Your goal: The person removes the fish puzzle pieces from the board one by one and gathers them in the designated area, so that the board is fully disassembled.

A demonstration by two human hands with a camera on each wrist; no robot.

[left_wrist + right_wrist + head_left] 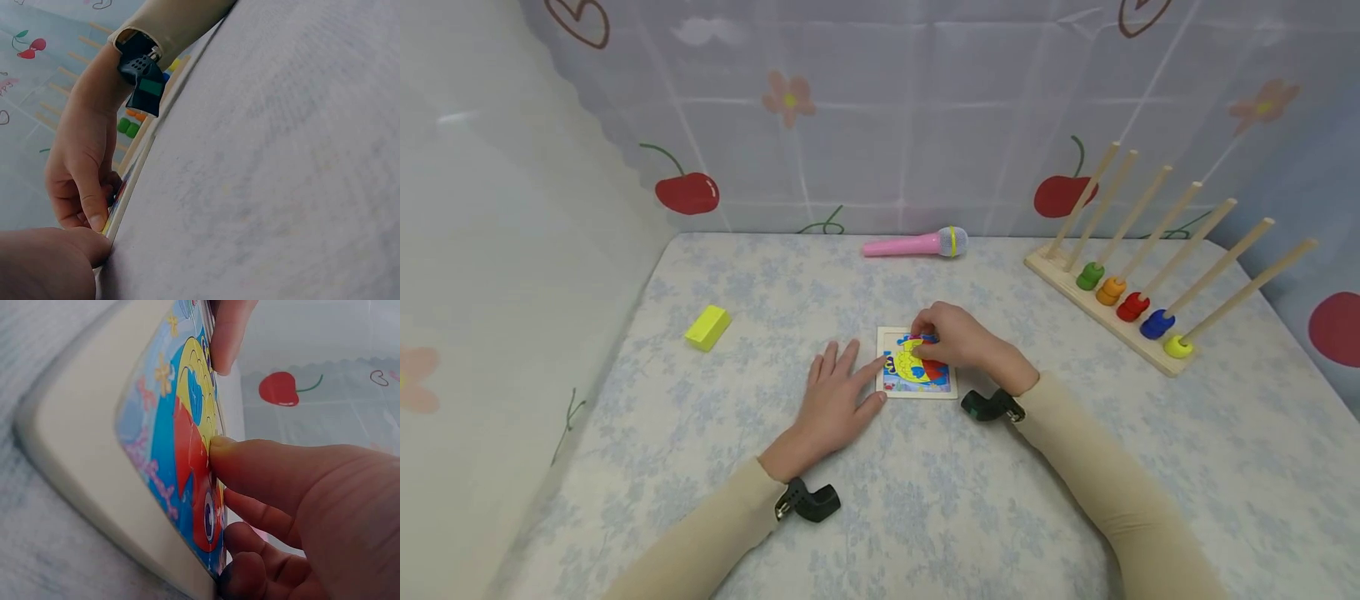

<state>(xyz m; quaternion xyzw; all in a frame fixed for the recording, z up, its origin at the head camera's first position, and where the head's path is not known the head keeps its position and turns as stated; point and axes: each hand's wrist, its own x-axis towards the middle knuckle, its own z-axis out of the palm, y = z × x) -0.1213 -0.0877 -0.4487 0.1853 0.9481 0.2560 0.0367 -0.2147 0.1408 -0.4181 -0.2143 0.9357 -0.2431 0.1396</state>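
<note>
A small jigsaw puzzle [917,387] in a pale wooden frame lies flat on the table, its picture a yellow and red fish on blue. Bare board shows at its upper left corner. My left hand [831,408] is spread palm down, its index finger and thumb touching the frame's left side. Over the puzzle, my right hand [964,337] has curled fingers and pinches a puzzle piece, largely covered by the fingers. In the right wrist view the right thumb [250,465] presses on the yellow part, and a left fingertip [228,344] rests at the far edge.
A yellow block [707,327] lies at the left. At the back edge is a pink toy microphone [910,244]. A wooden peg rack [1105,310] with coloured beads stands at the right. A printed curtain [880,117] hangs behind the table [910,500].
</note>
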